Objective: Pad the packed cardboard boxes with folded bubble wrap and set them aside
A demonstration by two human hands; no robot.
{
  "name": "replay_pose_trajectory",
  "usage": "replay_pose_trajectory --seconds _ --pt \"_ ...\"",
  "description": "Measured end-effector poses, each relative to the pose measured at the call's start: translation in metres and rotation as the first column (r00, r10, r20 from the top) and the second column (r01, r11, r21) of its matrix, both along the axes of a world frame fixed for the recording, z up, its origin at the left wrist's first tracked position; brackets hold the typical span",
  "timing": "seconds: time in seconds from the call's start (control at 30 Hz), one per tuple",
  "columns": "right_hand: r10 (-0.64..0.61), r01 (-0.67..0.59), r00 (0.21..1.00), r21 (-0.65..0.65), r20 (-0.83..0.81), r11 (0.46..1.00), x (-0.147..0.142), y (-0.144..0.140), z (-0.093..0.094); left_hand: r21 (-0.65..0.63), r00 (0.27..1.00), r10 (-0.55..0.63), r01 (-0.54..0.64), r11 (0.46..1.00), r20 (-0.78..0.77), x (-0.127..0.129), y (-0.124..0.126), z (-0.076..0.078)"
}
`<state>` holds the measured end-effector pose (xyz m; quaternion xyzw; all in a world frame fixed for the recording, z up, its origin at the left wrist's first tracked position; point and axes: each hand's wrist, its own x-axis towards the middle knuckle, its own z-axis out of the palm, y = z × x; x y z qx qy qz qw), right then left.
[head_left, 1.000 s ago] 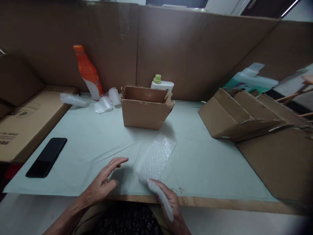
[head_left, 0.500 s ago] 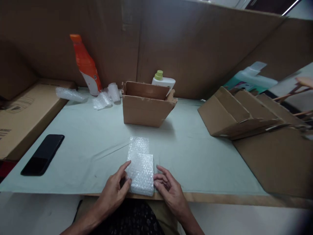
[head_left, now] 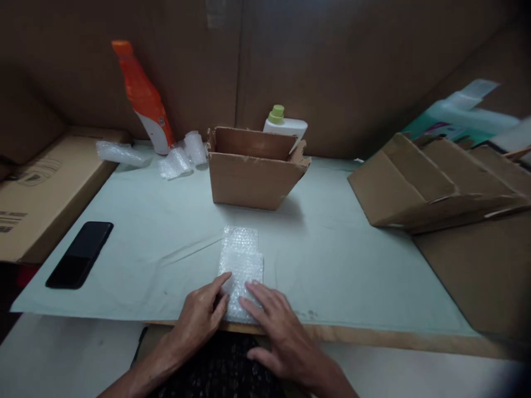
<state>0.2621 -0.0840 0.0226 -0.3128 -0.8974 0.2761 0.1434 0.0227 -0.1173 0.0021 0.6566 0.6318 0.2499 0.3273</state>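
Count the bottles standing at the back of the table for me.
2. An orange bottle leans against the cardboard wall at back left, and a white bottle with a green cap stands behind the open cardboard box. More may be hidden behind the box.

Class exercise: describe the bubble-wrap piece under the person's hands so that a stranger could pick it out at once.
Start at the open cardboard box in the middle of the pale green table, then come straight toward the near edge. There the folded bubble wrap lies flat under both hands, unlike the crumpled rolls by the orange bottle.
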Motion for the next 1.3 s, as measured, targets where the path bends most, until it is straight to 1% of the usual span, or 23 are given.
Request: replay_pose_trajectory --seconds 0.07,0.13,0.2,0.27,0.33,0.37,0.43,0.5,0.53,0.57,0.63,0.67,0.73,0.83,0.9,0.97,1.03,1.07,1.1,1.13,1.2,1.27,1.3 --pt "0.001 -0.002 1.000 0.019 0.015 1.000 -0.020 -0.014 -0.011 0.030 1.000 0.002 -0.001 1.000 -0.026 -0.001 0.000 -0.001" --pt "-0.012 0.012 1.000 0.023 -0.019 1.000 -0.029 -0.015 -0.017 0.123 0.999 0.016 -0.010 0.992 -0.050 -0.007 -0.003 0.000" --pt "0.013 -0.014 0.997 -0.007 -0.075 1.000 -0.030 -0.008 -0.017 0.246 0.999 0.009 0.004 0.969 -0.054 -0.014 -0.009 0.005" --pt "0.005 -0.010 0.993 -0.042 -0.119 0.999 -0.028 -0.001 -0.014 0.325 0.997 -0.053 0.070 0.943 -0.063 -0.019 -0.016 0.011" --pt "-0.054 0.044 0.989 -0.076 -0.137 0.996 -0.031 0.004 -0.012 0.353 0.988 -0.127 0.150 0.924 -0.086 -0.021 -0.023 0.015" --pt "-0.094 0.081 0.986 -0.099 -0.140 0.992 -0.033 0.006 -0.012 0.356 0.985 -0.143 0.169 0.919 -0.098 -0.021 -0.025 0.015" --pt "-0.167 0.145 0.976 -0.157 -0.138 0.977 -0.041 0.012 -0.013 0.351 0.988 -0.115 0.145 0.925 -0.105 -0.018 -0.025 0.013" --pt "-0.221 0.193 0.965 -0.195 -0.138 0.962 -0.047 0.017 -0.015 0.316 0.994 -0.040 0.069 0.946 -0.097 -0.014 -0.020 0.007" --pt "-0.249 0.222 0.958 -0.180 -0.144 0.958 -0.048 0.019 -0.016 0.292 0.995 -0.002 0.032 0.956 -0.101 -0.013 -0.015 0.003" --pt "-0.274 0.256 0.949 -0.131 -0.154 0.958 -0.048 0.019 -0.016 0.271 0.993 0.030 0.004 0.963 -0.119 -0.012 -0.011 0.000" --pt "-0.306 0.316 0.935 0.030 -0.180 0.948 -0.043 0.017 -0.014 0.239 0.981 0.057 -0.010 0.971 -0.187 -0.011 -0.001 -0.006" --pt "-0.299 0.323 0.936 0.116 -0.185 0.939 -0.040 0.015 -0.013 0.233 0.972 0.053 0.002 0.972 -0.229 -0.010 0.004 -0.008" --pt "-0.244 0.272 0.959 0.231 -0.143 0.934 -0.034 0.009 -0.009 0.226 0.956 0.026 0.043 0.973 -0.294 -0.010 0.011 -0.009" --pt "-0.172 0.176 0.984 0.250 -0.040 0.952 -0.032 0.007 -0.008 0.273 0.958 0.019 0.063 0.960 -0.287 -0.011 0.016 -0.004" --pt "-0.189 0.196 0.981 0.224 -0.054 0.955 -0.035 0.012 -0.011 0.336 0.974 0.009 0.070 0.939 -0.228 -0.014 0.014 0.004" --pt "-0.228 0.244 0.967 0.151 -0.119 0.958 -0.037 0.020 -0.014 0.387 0.982 -0.059 0.126 0.913 -0.181 -0.016 0.012 0.011" --pt "-0.256 0.267 0.955 0.056 -0.152 0.962 -0.039 0.028 -0.014 0.396 0.976 -0.143 0.198 0.896 -0.164 -0.018 0.013 0.014" --pt "-0.268 0.276 0.952 0.034 -0.151 0.961 -0.040 0.032 -0.014 0.391 0.974 -0.161 0.212 0.896 -0.159 -0.018 0.016 0.013" --pt "-0.280 0.289 0.949 0.045 -0.142 0.956 -0.040 0.035 -0.013 0.380 0.975 -0.159 0.209 0.901 -0.158 -0.018 0.021 0.011" --pt "-0.292 0.305 0.947 0.088 -0.134 0.948 -0.040 0.037 -0.011 0.365 0.977 -0.137 0.189 0.912 -0.164 -0.018 0.028 0.007" --pt "-0.294 0.312 0.949 0.214 -0.115 0.926 -0.041 0.039 -0.008 0.334 0.977 -0.057 0.124 0.934 -0.205 -0.017 0.045 0.000" --pt "-0.246 0.255 0.967 0.305 -0.069 0.917 -0.042 0.041 -0.006 0.296 0.966 0.009 0.071 0.953 -0.260 -0.017 0.060 -0.004" --pt "-0.214 0.213 0.976 0.324 -0.032 0.922 -0.043 0.043 -0.006 0.277 0.961 0.033 0.046 0.960 -0.274 -0.017 0.065 -0.005"
